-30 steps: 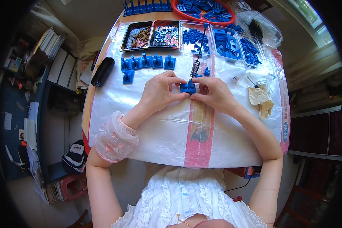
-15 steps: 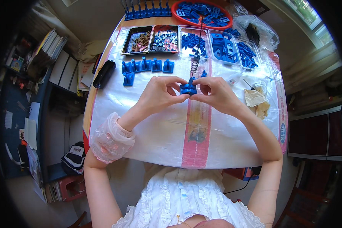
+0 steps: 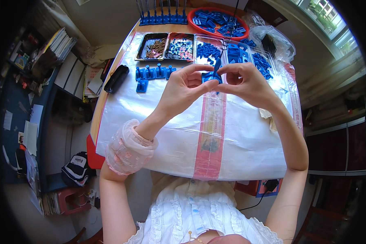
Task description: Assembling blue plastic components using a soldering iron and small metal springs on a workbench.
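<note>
Both hands have carried the blue piece point(image 3: 209, 76) away from the near edge of the tabletop point(image 3: 96, 122), as we see it. A half second ago it was lower in our view, over the pink stripe point(image 3: 209, 148) of the white sheet point(image 3: 162, 138). Now we see it just in front of the clear trays point(image 3: 194, 44). It sat flat before; now it looks tipped, with a blue point sticking up.

The left hand point(image 3: 187, 86) is pinched closed on the piece's left side, with its thumb in front. The right hand point(image 3: 251, 83) pinches the right side with thumb and finger, and its other fingers are curled in. The thin dark wire point(image 3: 236, 8) that stood up from the piece now leans more to the right, up past the red basin point(image 3: 190, 21) at the far edge. The springy part is too blurry for us to see well.

Toward the left edge, the small blue stands point(image 3: 160, 72) stay put, but the left hand now covers part of their row. The black case point(image 3: 116, 79) also stays by the left edge. Near the right edge, the right arm now hides most of the crumpled paper point(image 3: 268, 115). The two dark trays point(image 3: 166, 49) still stand toward the far edge.
</note>
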Demonstrator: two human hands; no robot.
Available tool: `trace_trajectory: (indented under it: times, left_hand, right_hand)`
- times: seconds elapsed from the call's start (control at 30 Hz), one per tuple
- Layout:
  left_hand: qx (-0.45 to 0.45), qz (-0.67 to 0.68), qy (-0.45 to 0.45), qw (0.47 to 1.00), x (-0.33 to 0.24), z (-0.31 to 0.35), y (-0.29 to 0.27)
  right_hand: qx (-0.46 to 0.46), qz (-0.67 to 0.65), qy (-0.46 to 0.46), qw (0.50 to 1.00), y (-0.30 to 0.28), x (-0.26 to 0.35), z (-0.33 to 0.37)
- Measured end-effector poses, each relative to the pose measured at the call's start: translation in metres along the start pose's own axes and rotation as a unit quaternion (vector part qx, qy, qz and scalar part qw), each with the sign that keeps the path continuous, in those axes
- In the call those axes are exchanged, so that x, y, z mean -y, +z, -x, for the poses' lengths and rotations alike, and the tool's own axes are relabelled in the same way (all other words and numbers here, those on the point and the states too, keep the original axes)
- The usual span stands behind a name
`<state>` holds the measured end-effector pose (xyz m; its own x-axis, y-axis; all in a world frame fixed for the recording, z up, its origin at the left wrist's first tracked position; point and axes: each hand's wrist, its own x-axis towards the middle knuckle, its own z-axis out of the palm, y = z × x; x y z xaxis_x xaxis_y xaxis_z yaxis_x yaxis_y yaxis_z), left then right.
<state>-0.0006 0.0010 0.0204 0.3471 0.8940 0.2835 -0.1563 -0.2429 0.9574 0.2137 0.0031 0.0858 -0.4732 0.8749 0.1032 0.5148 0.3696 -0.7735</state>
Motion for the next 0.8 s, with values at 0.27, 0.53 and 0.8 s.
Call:
trace_trajectory:
  times: [0.27,0.53,0.8]
  left_hand:
    - [-0.032,0.052,0.028,0.998,-0.015,-0.012,0.012]
    - [-0.036,0.072,0.031,0.996,-0.016,-0.015,0.014]
    - [-0.002,0.081,-0.012,0.997,-0.008,-0.006,0.010]
  right_hand:
    - [-0.014,0.028,-0.037,0.999,-0.021,0.017,-0.006]
    - [-0.037,0.046,-0.026,0.998,-0.020,0.023,-0.002]
    - [-0.066,0.009,-0.032,0.997,-0.016,0.015,0.016]
